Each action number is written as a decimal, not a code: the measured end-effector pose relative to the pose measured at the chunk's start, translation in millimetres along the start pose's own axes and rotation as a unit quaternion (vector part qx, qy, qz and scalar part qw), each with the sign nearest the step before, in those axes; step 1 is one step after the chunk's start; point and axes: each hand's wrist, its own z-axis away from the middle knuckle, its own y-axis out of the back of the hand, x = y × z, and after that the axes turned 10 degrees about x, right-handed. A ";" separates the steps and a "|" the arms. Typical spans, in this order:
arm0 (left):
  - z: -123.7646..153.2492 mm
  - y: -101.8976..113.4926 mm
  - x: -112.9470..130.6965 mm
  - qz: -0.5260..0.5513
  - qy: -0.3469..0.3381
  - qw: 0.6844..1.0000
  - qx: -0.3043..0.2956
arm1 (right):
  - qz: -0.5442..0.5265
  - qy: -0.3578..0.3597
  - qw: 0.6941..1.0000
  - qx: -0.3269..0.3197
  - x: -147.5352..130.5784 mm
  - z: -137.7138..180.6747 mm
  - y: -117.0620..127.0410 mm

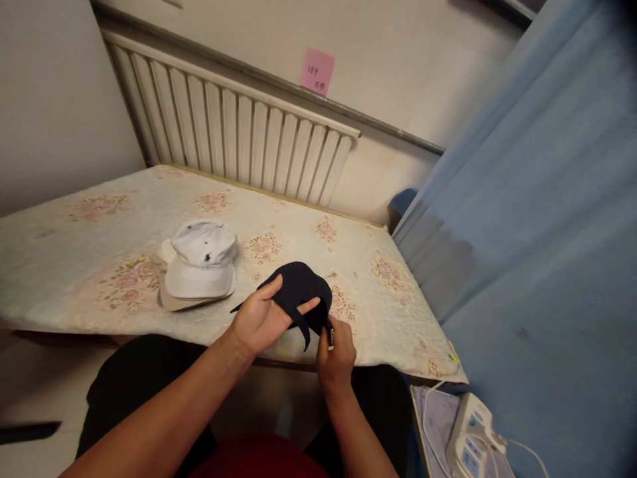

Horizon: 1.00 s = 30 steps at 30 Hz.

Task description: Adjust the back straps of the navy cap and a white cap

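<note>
A dark navy cap (298,282) is held up over the near edge of the bed, between both hands. My left hand (259,322) grips its left side, thumb along the outside and one finger showing by a loose dark strap (301,326); its other fingers are hidden behind the cloth. With bent fingers, my right hand (337,352) pinches the cap's lower right edge, where something small and shiny shows at the fingers. To the left, a white baseball cap (202,249) with a small dark emblem rests on a beige cap (172,302).
Floral bedding (279,226) covers the bed in front of me. Behind it stands a white radiator (239,126), with a pink note (317,71) above. A blue curtain (522,199) hangs on the right. Near the lower right corner, a power strip (470,438) with cables lies on a small surface.
</note>
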 end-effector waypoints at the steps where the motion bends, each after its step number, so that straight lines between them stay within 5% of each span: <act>1: -1.6 0.6 0.1 0.001 0.000 1.000 -0.006 | 0.004 0.004 1.000 0.002 3.8 -5.9 1.4; 14: -16.3 16.6 0.7 -0.061 0.078 0.995 -0.024 | 0.030 0.073 0.992 0.095 6.9 -98.2 23.3; 22: -50.2 67.1 5.2 -0.008 0.045 0.997 0.060 | 0.051 0.084 0.995 0.013 9.1 -70.4 -29.5; 30: -54.2 88.5 0.7 -0.009 0.027 0.992 0.124 | 0.078 0.093 0.991 -0.056 10.7 -42.2 -55.8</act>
